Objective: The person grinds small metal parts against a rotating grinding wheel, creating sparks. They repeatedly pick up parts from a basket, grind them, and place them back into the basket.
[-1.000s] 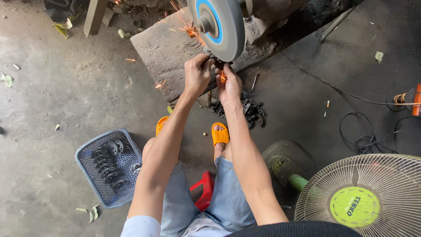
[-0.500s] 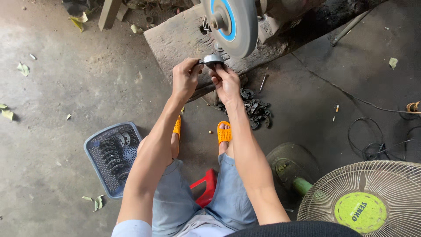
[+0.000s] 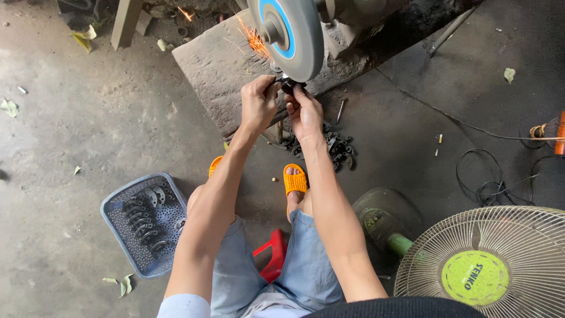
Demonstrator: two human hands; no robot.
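Item: small dark metal piece (image 3: pixel 287 84), pinched between left hand (image 3: pixel 259 103) and right hand (image 3: pixel 304 112), fingers closed tight on it, pressed against the lower rim of the grinding wheel (image 3: pixel 289 35). Sparks (image 3: pixel 254 40) fly left (grinding step judged under way). Next move likely calls for steady pressure and fingertips kept off the wheel. Nearby: blue basket (image 3: pixel 112 206) of similar pieces; heap of pieces (image 3: pixel 335 147) by the feet.

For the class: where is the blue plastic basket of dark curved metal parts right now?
In the head view, the blue plastic basket sits on the concrete floor at lower left, beside the person's left leg.
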